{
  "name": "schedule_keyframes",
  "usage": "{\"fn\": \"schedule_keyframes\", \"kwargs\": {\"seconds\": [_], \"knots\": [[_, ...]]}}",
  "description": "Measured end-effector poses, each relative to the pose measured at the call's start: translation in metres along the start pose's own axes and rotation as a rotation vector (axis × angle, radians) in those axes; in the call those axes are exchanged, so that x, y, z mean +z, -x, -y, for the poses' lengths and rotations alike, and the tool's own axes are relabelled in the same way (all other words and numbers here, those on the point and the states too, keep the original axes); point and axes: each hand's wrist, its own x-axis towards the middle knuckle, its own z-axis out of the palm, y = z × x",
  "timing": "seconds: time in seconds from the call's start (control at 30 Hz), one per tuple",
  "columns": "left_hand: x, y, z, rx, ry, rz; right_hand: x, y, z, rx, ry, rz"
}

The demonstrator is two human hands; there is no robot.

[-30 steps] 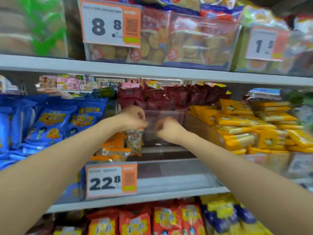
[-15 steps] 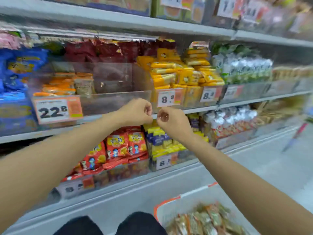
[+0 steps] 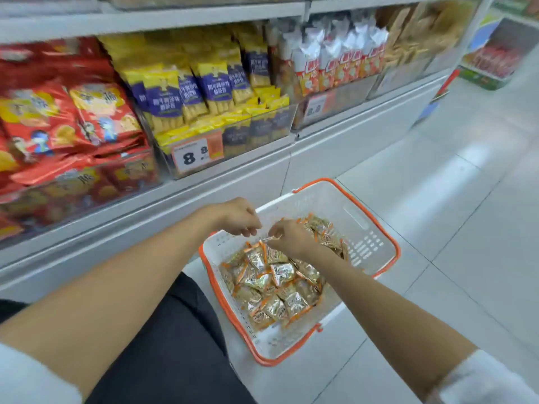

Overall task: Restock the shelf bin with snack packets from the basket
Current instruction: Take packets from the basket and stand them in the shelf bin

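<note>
- A person crouches in a shop aisle. Both bare arms reach up from the bottom corners of the frame and meet over a white basket (image 3: 335, 205) with an orange rim. The basket sits on the pale tiled floor (image 3: 466, 199) at lower centre.
- The right hand (image 3: 290, 237), just right of centre, has its fingers curled. Its fingertips pinch the edge of one small snack packet (image 3: 270, 239), held just above the heap.
- The left hand (image 3: 237, 215) hangs just beside it, over the basket rim nearest the shelf. Its fingers are curled, with the tips turned toward the right hand. Blur hides whether it grips anything.
- Snack packets (image 3: 272, 287), golden-silver with orange edges, lie heaped in the basket, mostly toward its lower-left end.
- Clear shelf bins fill the upper half of the frame. Red bags (image 3: 58, 118) sit at left and yellow-and-purple packets (image 3: 186, 94) at centre.
- Below the yellow-and-purple packets is a price tag (image 3: 197, 156) reading 8.8. White-and-red packs (image 3: 341, 62) sit at upper right.
- A dark trouser leg (image 3: 175, 345) shows at bottom centre between the arms, and a white sleeve (image 3: 481, 383) at the bottom right corner.
</note>
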Motion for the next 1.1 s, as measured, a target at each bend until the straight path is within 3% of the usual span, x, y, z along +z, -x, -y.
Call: {"fn": "schedule_keyframes", "kwargs": {"seconds": [0.17, 0.3, 0.43, 0.63, 0.8, 0.9, 0.97, 1.1], "knots": [[0.033, -0.039, 0.034, -0.119, -0.005, 0.161, 0.055, -0.012, -0.092, 0.306, 0.211, 0.285], [0.028, -0.059, 0.042, -0.140, 0.021, 0.115, 0.097, -0.017, -0.128, 0.468, 0.181, 0.312], [0.032, -0.069, 0.042, -0.119, 0.017, 0.129, 0.167, -0.009, -0.148, 0.637, 0.240, 0.462], [0.035, -0.075, 0.041, -0.107, 0.032, 0.166, 0.189, 0.004, -0.132, 0.598, 0.465, 0.323], [0.032, -0.072, 0.040, -0.130, 0.051, 0.139, 0.157, -0.004, -0.111, 0.802, -0.261, 0.082], [0.031, -0.064, 0.034, -0.167, 0.076, 0.071, 0.109, -0.004, -0.089, 0.774, -0.740, 0.087], [0.028, -0.053, 0.027, -0.217, 0.113, 0.018, 0.071, 0.003, -0.072, 0.667, -0.966, 0.137], [0.004, -0.025, 0.012, -0.294, 0.395, -0.071, -0.009, 0.017, -0.014, 0.248, -0.955, 0.082]]}}
